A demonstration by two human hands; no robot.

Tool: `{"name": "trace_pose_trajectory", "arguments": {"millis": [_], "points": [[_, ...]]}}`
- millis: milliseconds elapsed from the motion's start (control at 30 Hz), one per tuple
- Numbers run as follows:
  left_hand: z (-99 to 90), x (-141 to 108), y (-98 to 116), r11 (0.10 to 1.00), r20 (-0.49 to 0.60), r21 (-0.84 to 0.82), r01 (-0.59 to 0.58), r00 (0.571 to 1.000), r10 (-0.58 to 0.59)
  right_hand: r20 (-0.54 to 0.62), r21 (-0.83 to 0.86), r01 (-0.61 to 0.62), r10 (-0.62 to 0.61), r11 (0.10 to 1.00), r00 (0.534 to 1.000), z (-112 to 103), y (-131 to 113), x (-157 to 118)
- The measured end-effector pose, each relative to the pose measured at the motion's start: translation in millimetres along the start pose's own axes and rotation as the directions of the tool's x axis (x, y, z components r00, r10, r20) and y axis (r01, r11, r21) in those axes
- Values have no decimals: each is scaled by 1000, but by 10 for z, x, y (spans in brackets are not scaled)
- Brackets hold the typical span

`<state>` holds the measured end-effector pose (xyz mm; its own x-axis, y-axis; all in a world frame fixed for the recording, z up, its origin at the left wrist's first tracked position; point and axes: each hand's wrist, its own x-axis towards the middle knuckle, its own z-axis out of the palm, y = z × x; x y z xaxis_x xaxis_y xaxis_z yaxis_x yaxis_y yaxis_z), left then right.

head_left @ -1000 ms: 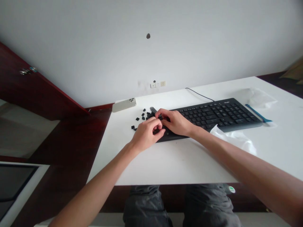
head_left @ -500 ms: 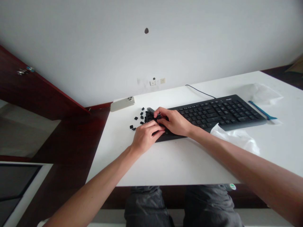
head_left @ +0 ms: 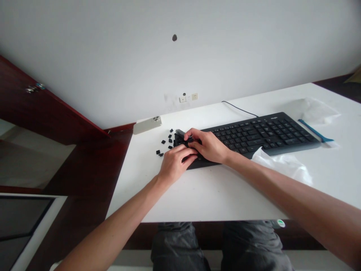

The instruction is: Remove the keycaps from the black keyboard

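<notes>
**Left hand and right hand together at keyboard's end**

Fingertips meet over the left end of the black keyboard; cannot tell what either hand grips. Most keys sit in place; the left end is hidden. Loose keycaps lie scattered just left of it on the white surface, near a phone. To the right: plastic bag, blue plastic tool. Behind: black cable, wall socket. Dark red wood at left.

We face a white wall with 2 small outlet plates and a dark hole, beside a dark red wooden door with a metal handle.
</notes>
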<state>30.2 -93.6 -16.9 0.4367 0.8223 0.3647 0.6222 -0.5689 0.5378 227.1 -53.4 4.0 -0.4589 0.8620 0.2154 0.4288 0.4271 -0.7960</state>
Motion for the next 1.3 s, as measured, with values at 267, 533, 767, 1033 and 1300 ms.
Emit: {"name": "trace_pose_trajectory", "arguments": {"millis": [267,533,767,1033,1300], "points": [[3,3,-1,999,-32,-13,-35,999,35,-12,19,-1,1,1000,1000,4,1,4],[23,-5,-8,998,-69,0,-65,996,65,-15,40,7,-6,999,1000,23,25,5],[29,3,-18,997,-58,-21,-68,996,67,-22,70,23,-22,997,1000,28,41,4],[32,6,-20,999,-57,-7,-47,997,47,-28,92,43,-40,995,999,35,57,1],[23,12,-7,999,-66,-7,-42,997,42,-32,127,49,-45,991,998,34,56,1]]}}
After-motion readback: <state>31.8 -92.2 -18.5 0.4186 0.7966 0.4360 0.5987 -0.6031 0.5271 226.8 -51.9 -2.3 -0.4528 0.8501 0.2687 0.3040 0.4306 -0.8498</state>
